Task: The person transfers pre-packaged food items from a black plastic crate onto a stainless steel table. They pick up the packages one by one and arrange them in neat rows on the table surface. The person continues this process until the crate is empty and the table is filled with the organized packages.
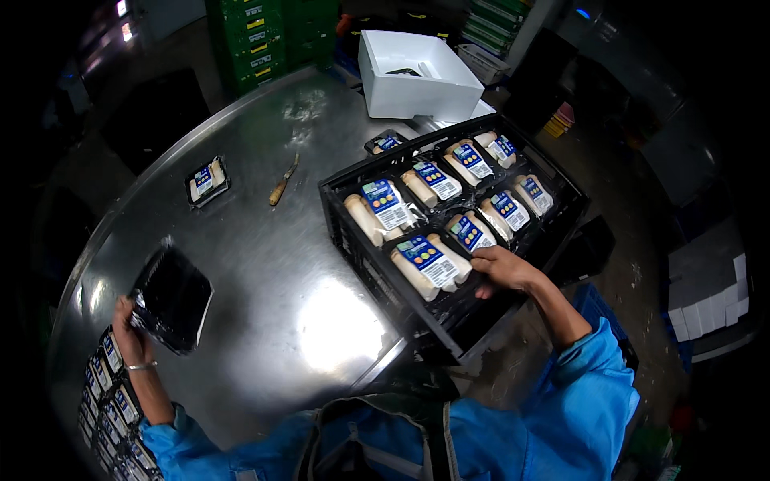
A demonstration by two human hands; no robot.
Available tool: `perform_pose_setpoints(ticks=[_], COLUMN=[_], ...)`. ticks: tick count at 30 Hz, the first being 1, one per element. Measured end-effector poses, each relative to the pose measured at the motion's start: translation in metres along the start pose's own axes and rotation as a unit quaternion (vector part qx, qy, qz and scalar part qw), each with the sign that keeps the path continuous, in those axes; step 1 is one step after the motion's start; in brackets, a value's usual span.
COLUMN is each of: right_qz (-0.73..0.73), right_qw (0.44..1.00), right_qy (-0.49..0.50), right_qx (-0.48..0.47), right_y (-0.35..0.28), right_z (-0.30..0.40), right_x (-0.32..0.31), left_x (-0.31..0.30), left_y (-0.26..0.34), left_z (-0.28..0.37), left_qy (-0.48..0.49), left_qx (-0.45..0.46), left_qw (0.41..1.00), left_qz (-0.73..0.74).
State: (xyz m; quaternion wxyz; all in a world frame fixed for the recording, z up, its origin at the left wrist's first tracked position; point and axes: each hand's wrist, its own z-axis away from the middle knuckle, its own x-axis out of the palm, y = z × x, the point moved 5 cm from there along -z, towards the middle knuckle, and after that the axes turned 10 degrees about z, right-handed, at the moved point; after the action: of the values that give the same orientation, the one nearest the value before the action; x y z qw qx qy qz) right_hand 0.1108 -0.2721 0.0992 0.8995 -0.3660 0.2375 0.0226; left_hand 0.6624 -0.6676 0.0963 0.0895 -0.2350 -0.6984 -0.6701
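Observation:
My left hand grips the edge of a film-wrapped black tray, tilted so its dark underside faces me. The tray's contents are hidden. My right hand reaches over the near side of a black plastic crate, its fingertips at a wrapped mushroom pack. Whether those fingers grip the pack is unclear. Several packs of thick pale mushrooms, bearing blue and white labels, lie in two rows in the crate. One such labelled pack fills the near left corner.
A steel table bears a wooden-handled knife, a single mushroom pack and many packs massed at the lower left. Behind the crate are another pack and a white foam box. Green crates stand beyond.

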Motion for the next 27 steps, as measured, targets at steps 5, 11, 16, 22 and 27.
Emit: perform_pose_setpoints(ticks=[5,11,16,22,27], right_qz=[0.302,-0.231,-0.31,-0.247,-0.192], right_qw=[0.934,0.924,0.887,0.925,0.951], right_qy=[-0.071,-0.181,-0.226,-0.251,-0.235], right_qx=[-0.177,-0.246,-0.259,-0.142,-0.063], right_y=[0.01,-0.019,-0.015,0.049,0.05], right_z=[-0.025,-0.015,-0.011,-0.056,-0.077], right_x=[-0.031,-0.102,-0.129,-0.134,-0.129], left_x=[0.212,0.447,0.582,0.579,0.517], left_y=[0.033,-0.01,-0.137,-0.201,-0.2], left_z=[0.043,0.127,0.255,0.29,0.271], left_qy=[-0.033,-0.268,-0.451,-0.611,-0.539], left_qx=[0.08,0.118,0.359,0.232,0.137], left_qw=[0.996,0.931,0.726,0.652,0.608], left_qz=[-0.021,-0.217,-0.376,-0.385,-0.567])
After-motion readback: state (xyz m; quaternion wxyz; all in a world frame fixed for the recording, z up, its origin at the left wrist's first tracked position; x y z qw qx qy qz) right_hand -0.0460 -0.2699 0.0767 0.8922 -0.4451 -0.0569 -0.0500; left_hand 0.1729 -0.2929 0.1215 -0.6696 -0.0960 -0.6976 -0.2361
